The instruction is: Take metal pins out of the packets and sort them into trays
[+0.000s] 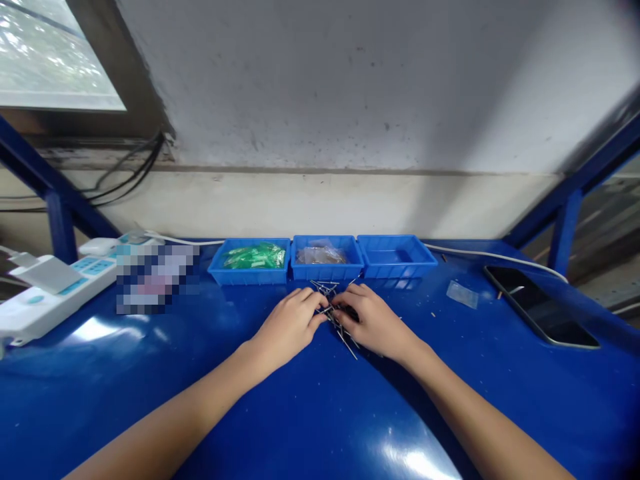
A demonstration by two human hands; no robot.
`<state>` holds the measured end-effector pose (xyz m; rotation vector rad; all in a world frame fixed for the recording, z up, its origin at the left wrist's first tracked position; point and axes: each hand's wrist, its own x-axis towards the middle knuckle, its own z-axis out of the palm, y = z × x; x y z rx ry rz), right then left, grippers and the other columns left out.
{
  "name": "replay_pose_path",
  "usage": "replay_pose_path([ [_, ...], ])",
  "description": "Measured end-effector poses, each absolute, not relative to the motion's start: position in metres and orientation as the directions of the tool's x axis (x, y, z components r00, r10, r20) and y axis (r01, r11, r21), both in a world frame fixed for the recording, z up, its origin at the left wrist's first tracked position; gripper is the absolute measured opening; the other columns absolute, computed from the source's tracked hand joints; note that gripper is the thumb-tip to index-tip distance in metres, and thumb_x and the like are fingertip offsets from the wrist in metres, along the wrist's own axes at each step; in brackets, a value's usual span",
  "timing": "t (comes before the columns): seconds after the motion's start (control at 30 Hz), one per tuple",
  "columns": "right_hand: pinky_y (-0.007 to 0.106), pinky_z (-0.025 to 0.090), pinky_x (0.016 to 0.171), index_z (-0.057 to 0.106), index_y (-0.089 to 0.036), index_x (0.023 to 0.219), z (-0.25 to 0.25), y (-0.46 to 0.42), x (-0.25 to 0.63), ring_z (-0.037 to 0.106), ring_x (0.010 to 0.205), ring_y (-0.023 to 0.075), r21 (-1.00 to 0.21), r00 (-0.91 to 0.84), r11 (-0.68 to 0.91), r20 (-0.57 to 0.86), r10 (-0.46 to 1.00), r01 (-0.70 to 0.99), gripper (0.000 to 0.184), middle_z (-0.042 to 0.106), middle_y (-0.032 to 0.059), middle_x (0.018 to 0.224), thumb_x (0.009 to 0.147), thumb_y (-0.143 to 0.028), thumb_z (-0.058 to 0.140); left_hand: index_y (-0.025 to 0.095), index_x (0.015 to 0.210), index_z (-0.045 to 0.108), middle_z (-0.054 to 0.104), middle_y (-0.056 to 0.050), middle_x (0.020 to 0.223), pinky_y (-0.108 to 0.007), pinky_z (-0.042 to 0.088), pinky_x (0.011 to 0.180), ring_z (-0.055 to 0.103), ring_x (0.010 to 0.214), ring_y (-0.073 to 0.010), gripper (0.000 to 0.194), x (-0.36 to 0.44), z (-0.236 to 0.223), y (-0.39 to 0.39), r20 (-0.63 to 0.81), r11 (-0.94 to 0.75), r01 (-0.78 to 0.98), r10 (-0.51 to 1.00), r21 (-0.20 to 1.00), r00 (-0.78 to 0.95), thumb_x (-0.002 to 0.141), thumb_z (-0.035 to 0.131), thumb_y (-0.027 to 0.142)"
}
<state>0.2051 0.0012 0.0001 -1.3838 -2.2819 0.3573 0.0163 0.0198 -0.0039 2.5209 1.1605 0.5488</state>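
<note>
A loose pile of thin metal rods (347, 341) lies crisscrossed on the blue tabletop, in front of the bins. My left hand (293, 320) comes in from the left, its thumb and forefinger pinched on a rod at the pile's edge. From the other side, my right hand (373, 320) curls over the pile, fingers closed around some of the rods. Its palm hides part of the heap, so how many it holds I cannot make out.
Behind the pile stand a blue bin (249, 277) with green packets, a middle bin (327, 272) with clear bags, and a third bin (400, 270). A power strip (93, 267) is at left. A phone (543, 307) and small plastic bag (463, 294) lie at right.
</note>
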Motion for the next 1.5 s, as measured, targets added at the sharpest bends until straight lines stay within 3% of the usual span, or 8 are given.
replay_pose_path([
  [0.3, 0.035, 0.043, 0.078, 0.06, -0.019, 0.098, 0.002, -0.005, 0.198, 0.052, 0.088, 0.0203, -0.491, -0.373, 0.477, 0.299, 0.878, 0.729, 0.016, 0.059, 0.0057, 0.091, 0.083, -0.024, 0.058, 0.022, 0.089, 0.053, 0.059, -0.002, 0.084, -0.032, 0.047, 0.074, 0.057, 0.082, -0.0188, 0.009, -0.002, -0.002, 0.015, 0.2, -0.567, 0.646, 0.809, 0.511, 0.552, 0.089, 0.045, 0.017],
  [0.5, 0.037, 0.043, 0.08, 0.061, -0.019, 0.1, 0.002, -0.006, 0.195, 0.052, 0.089, 0.0209, -0.485, -0.384, 0.488, 0.302, 0.872, 0.726, 0.017, 0.059, 0.0063, 0.091, 0.084, -0.022, 0.056, 0.021, 0.095, 0.051, 0.058, -0.005, 0.094, -0.037, 0.048, 0.072, 0.059, 0.086, -0.0241, 0.02, -0.004, -0.007, 0.014, 0.143, -0.47, 0.752, 0.876, 0.462, 0.461, 0.083, 0.057, 0.036],
  [0.67, 0.037, 0.043, 0.081, 0.061, -0.019, 0.1, 0.001, -0.004, 0.197, 0.052, 0.089, 0.0207, -0.483, -0.378, 0.478, 0.294, 0.878, 0.734, 0.017, 0.06, 0.0062, 0.091, 0.084, -0.023, 0.056, 0.02, 0.1, 0.053, 0.055, -0.006, 0.098, -0.035, 0.049, 0.068, 0.06, 0.079, -0.0217, 0.024, -0.021, -0.006, 0.018, 0.094, -0.401, 0.782, 0.908, 0.477, 0.409, 0.081, 0.058, 0.033],
  [0.8, 0.037, 0.043, 0.082, 0.061, -0.02, 0.1, 0.003, -0.007, 0.196, 0.052, 0.09, 0.0208, -0.483, -0.385, 0.484, 0.295, 0.875, 0.729, 0.017, 0.06, 0.0058, 0.092, 0.084, -0.023, 0.056, 0.028, 0.107, 0.057, 0.052, -0.003, 0.102, -0.032, 0.047, 0.068, 0.059, 0.074, -0.0175, 0.024, -0.045, -0.003, 0.023, 0.114, -0.466, 0.765, 0.877, 0.445, 0.467, 0.084, 0.054, 0.033],
  [1.03, 0.039, 0.044, 0.083, 0.061, -0.019, 0.101, 0.005, -0.013, 0.189, 0.052, 0.088, 0.0208, -0.489, -0.41, 0.524, 0.329, 0.851, 0.697, 0.017, 0.061, 0.0066, 0.093, 0.085, -0.022, 0.054, 0.023, 0.083, 0.059, 0.056, -0.001, 0.084, -0.028, 0.044, 0.064, 0.058, 0.07, -0.0162, 0.012, -0.046, -0.001, 0.025, 0.083, -0.49, 0.752, 0.856, 0.442, 0.51, 0.086, 0.049, 0.029],
  [1.2, 0.038, 0.044, 0.082, 0.061, -0.019, 0.102, 0.006, -0.014, 0.188, 0.051, 0.09, 0.0213, -0.497, -0.397, 0.518, 0.335, 0.854, 0.696, 0.018, 0.061, 0.0067, 0.094, 0.086, -0.022, 0.054, 0.022, 0.091, 0.055, 0.059, -0.002, 0.087, -0.03, 0.044, 0.067, 0.059, 0.077, -0.02, 0.021, -0.052, 0.006, 0.023, 0.097, -0.399, 0.803, 0.911, 0.443, 0.4, 0.08, 0.058, 0.039],
  [1.33, 0.038, 0.044, 0.081, 0.061, -0.019, 0.102, 0.007, -0.015, 0.187, 0.051, 0.09, 0.0211, -0.495, -0.405, 0.519, 0.327, 0.854, 0.697, 0.018, 0.061, 0.0067, 0.094, 0.086, -0.024, 0.053, 0.022, 0.078, 0.055, 0.057, -0.001, 0.081, -0.029, 0.042, 0.068, 0.058, 0.076, -0.0189, 0.013, -0.058, 0.011, 0.021, 0.008, -0.46, 0.783, 0.864, 0.418, 0.503, 0.083, 0.052, 0.033],
  [1.5, 0.036, 0.044, 0.08, 0.06, -0.019, 0.102, 0.008, -0.017, 0.184, 0.053, 0.09, 0.0207, -0.5, -0.411, 0.544, 0.357, 0.839, 0.674, 0.018, 0.062, 0.006, 0.091, 0.086, -0.023, 0.054, 0.021, 0.078, 0.052, 0.055, 0.0, 0.08, -0.029, 0.041, 0.069, 0.054, 0.077, -0.018, 0.014, -0.04, 0.013, 0.01, 0.114, -0.517, 0.7, 0.836, 0.493, 0.537, 0.088, 0.044, 0.026],
])
